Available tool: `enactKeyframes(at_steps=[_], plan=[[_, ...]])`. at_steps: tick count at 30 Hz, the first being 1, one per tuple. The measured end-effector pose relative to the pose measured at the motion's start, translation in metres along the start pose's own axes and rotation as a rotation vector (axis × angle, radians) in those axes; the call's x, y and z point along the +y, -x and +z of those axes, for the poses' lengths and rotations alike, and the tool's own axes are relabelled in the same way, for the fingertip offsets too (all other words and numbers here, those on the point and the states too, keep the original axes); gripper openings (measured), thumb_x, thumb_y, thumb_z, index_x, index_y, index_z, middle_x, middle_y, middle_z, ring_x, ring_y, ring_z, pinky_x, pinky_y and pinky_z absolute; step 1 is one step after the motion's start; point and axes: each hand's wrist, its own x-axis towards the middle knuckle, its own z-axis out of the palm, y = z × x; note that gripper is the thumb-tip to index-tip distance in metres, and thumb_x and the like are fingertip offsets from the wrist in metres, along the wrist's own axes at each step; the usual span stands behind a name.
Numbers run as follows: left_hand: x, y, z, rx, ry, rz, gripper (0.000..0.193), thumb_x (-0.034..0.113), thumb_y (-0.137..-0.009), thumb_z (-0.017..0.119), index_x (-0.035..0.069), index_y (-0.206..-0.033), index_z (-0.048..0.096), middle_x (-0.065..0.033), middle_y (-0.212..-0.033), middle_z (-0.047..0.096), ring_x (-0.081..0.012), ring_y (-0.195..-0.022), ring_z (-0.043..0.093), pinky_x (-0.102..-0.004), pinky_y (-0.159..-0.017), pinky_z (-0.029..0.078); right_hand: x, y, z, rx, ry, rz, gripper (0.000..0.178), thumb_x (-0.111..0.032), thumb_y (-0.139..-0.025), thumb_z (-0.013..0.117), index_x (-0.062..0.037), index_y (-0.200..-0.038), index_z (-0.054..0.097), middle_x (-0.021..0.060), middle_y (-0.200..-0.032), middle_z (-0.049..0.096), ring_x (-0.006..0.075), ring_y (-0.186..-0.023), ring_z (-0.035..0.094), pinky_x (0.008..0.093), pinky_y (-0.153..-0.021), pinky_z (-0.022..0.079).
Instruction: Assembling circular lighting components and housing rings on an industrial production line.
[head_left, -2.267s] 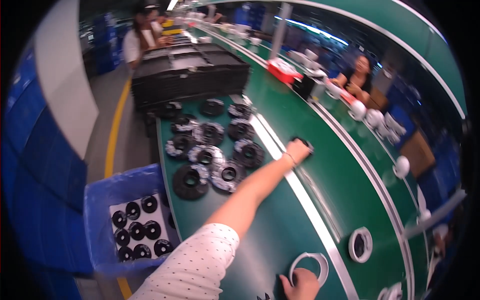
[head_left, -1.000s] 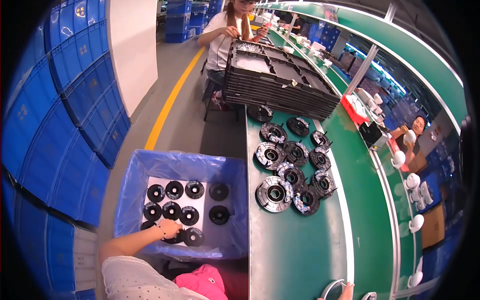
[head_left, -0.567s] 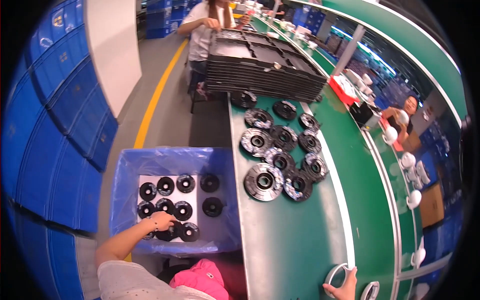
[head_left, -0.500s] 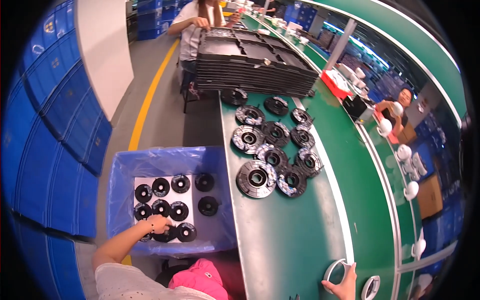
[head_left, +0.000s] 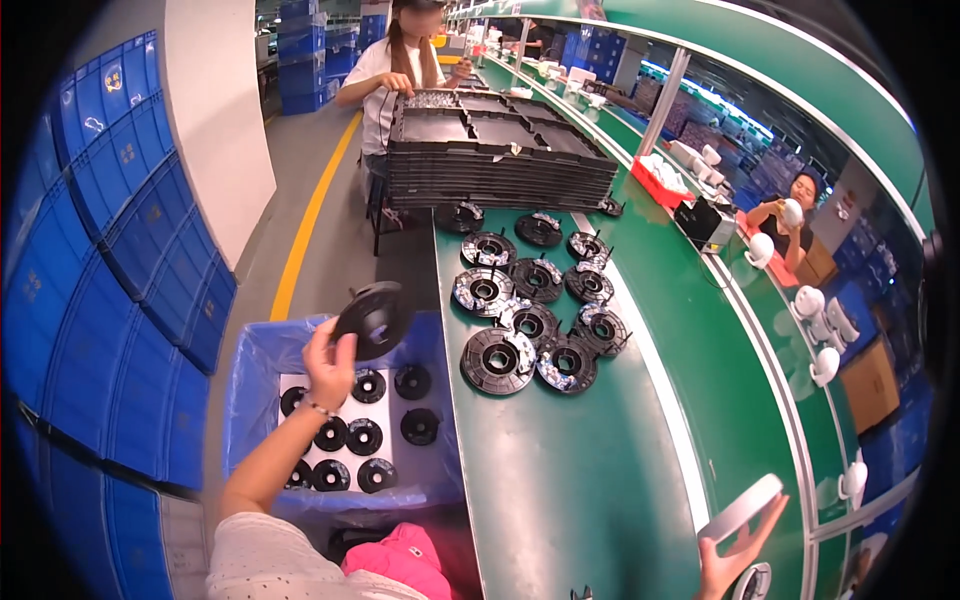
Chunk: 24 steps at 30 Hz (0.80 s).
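Okay, green bench (head_left: 570, 460) runs from 6 up toward 12 o'clock, green conveyor belt (head_left: 690, 330) alongside it to the right, around 3. Stacked blue crates (head_left: 100, 250) fill 9. Pile of black trays (head_left: 500, 175) at 12, sits at bench's far end; co-worker in white top (head_left: 372, 110) behind it at 11, one hand at tray edge. Second co-worker (head_left: 797, 222) across belt, between 2 and 3, holding a white rounded part (head_left: 792, 212). Blue bin (head_left: 240, 420), plastic-lined, at 8, beside bench; smaller-looking black discs (head_left: 377, 475) lie flat inside, most on a white sheet. Red tray (head_left: 660, 180) at 2. Cluster of larger discs (head_left: 497, 361) on bench, 12 to 1 o'clock, some overlapping. Pink cloth (head_left: 405, 562) at 6 to 7, below bin. Held black disc (head_left: 375, 320) at 9, close to center, tilted, in the air over bin's far edge in view; left hand (head_left: 330, 365) pinches its near-left rim, thumb one side, fingers other. White ring (head_left: 740, 510) at 4, tilted, in right hand (head_left: 735, 555), gripped between thumb and extended fingers. Another ring, white with dark middle (head_left: 752, 582), at 5, just beside right hand, partly hidden by it.
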Motion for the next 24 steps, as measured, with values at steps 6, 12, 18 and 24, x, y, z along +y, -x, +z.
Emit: enactKeyframes(at_steps=[6,12,18,24], plan=[[0.113,-0.001,0.130,-0.608,0.289,0.596,0.032,-0.004,-0.054,0.062,0.003,-0.085,0.060,-0.0091,-0.082,0.060,-0.0244,-0.076,0.058,-0.0312,-0.067,0.047,0.000,0.019,0.017,0.071,-0.574,0.392,0.104,-0.061,-0.057,0.060,0.0012,-0.130,0.020,0.0162,-0.134,0.026,0.0291,-0.125,0.023,0.0478,-0.093,0.032],[0.157,0.100,0.268,-0.828,0.628,0.617,0.022,-0.002,-0.057,0.059,0.005,-0.078,0.058,-0.0067,-0.080,0.058,-0.0241,-0.076,0.057,-0.0316,-0.061,0.048,0.023,0.033,-0.004,0.077,-0.770,0.644,0.082,-0.059,-0.071,0.045,-0.0118,-0.134,0.021,0.0109,-0.133,0.031,0.0244,-0.124,0.026,0.0456,-0.096,0.021],[0.124,0.153,0.312,-0.930,0.496,0.609,0.023,-0.007,-0.054,0.054,0.006,-0.072,0.059,-0.0047,-0.078,0.060,-0.0218,-0.076,0.057,-0.0313,-0.063,0.049,0.057,0.027,-0.006,0.184,-0.864,0.637,0.082,-0.044,-0.067,0.061,-0.0066,-0.131,0.026,0.0117,-0.128,0.037,0.0217,-0.114,0.039,0.0385,-0.089,0.037],[0.141,0.136,0.306,-1.386,0.561,0.376,0.043,-0.011,-0.054,0.044,0.002,-0.091,0.060,-0.0128,-0.095,0.059,-0.0299,-0.100,0.052,-0.0335,-0.083,0.045,0.046,0.015,-0.031,0.259,-0.857,0.721,0.069,-0.043,-0.075,0.055,-0.0045,-0.127,0.030,0.0170,-0.125,0.040,0.0254,-0.113,0.040,0.0427,-0.088,0.036]])
